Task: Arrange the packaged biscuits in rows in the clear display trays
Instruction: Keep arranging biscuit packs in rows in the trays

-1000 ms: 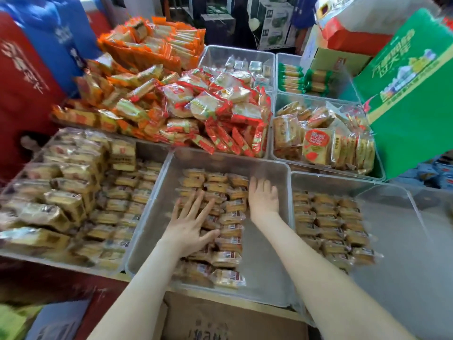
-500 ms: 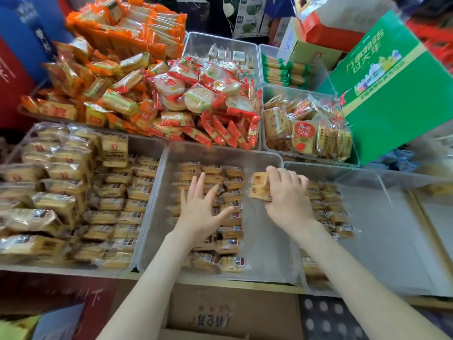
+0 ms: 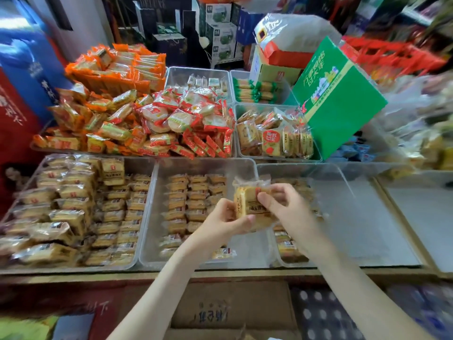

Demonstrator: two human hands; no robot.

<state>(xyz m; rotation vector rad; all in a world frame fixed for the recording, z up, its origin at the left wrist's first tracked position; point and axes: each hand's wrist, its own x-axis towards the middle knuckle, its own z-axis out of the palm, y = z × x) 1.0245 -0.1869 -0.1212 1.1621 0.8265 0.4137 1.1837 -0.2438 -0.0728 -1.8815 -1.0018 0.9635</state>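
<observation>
Left hand (image 3: 224, 222) and right hand (image 3: 289, 212) pinch one biscuit pack (image 3: 247, 202) above the middle tray (image 3: 213, 165), which holds rows of packs (image 3: 196, 200). More filled trays (image 3: 138, 165) cover the tabletop (image 3: 220, 274); a green box (image 3: 335, 99) stands behind.

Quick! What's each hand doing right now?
Left hand: holds the biscuit packet from below, fingers curled on it.
Right hand: pinches the same packet's right side.
</observation>
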